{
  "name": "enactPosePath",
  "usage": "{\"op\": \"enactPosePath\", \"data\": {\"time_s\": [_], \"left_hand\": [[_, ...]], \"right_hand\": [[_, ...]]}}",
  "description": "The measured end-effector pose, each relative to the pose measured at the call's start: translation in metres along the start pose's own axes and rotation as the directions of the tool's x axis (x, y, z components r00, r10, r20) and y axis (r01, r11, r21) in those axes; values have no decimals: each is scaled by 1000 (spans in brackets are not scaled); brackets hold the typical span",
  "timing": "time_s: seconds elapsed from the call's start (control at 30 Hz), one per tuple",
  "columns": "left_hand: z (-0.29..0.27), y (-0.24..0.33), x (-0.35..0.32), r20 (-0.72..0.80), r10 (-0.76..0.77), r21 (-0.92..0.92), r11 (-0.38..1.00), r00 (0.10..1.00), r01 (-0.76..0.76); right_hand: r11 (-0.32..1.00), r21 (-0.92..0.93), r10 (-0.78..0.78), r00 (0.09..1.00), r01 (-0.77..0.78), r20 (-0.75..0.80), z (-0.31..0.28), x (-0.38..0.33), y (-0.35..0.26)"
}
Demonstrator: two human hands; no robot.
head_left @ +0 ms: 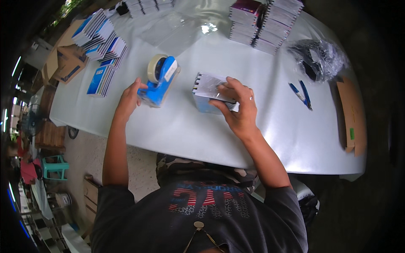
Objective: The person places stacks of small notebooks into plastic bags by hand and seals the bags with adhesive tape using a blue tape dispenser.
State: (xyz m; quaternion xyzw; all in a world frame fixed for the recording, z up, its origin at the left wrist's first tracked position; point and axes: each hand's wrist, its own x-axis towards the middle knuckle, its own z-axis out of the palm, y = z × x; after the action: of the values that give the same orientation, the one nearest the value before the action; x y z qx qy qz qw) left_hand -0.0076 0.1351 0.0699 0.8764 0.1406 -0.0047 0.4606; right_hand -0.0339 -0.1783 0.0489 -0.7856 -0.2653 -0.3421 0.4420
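My left hand [130,98] is at the near end of a blue tape dispenser [162,86]. Its fingers are bent in by the dispenser's tip, and what they pinch, if anything, is too small to make out. A wide roll of clear tape [155,67] sits in the dispenser. To the right of it stands a block of spiral notebooks [204,86] with a shiny clear wrap on top. My right hand [240,99] curves over the block's right side, thumb at the near edge and fingers on the top wrap; its palm side is hidden.
Stacked blue notebooks [101,80] stand at the left beside an open cardboard box [69,63]. Taller notebook stacks [276,25] rise at the back. Crumpled clear plastic [318,59], two blue pens [306,95] and a cardboard piece [351,118] lie to the right on the pale-covered table [202,139].
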Motion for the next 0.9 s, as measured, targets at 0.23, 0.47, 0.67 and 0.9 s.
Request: {"op": "enactPosePath", "data": {"time_s": [0.23,0.47,0.67,0.9], "left_hand": [[-12,8,4,320,-187,-48,976,929,214],[-8,-16,-40,330,25,-866,405,944,292],[-8,-68,-35,-6,-26,-86,996,1000,25],[32,43,-49,-656,255,17,946,711,-324]], "right_hand": [[999,-24,-40,999,40,1,3,0,-1],[1000,-9,25,1000,-25,18,2,-2,-1],[998,-26,-51,999,51,-4,1,2,-4],[1000,-20,-15,1000,14,-11,3,-1,-1]]}}
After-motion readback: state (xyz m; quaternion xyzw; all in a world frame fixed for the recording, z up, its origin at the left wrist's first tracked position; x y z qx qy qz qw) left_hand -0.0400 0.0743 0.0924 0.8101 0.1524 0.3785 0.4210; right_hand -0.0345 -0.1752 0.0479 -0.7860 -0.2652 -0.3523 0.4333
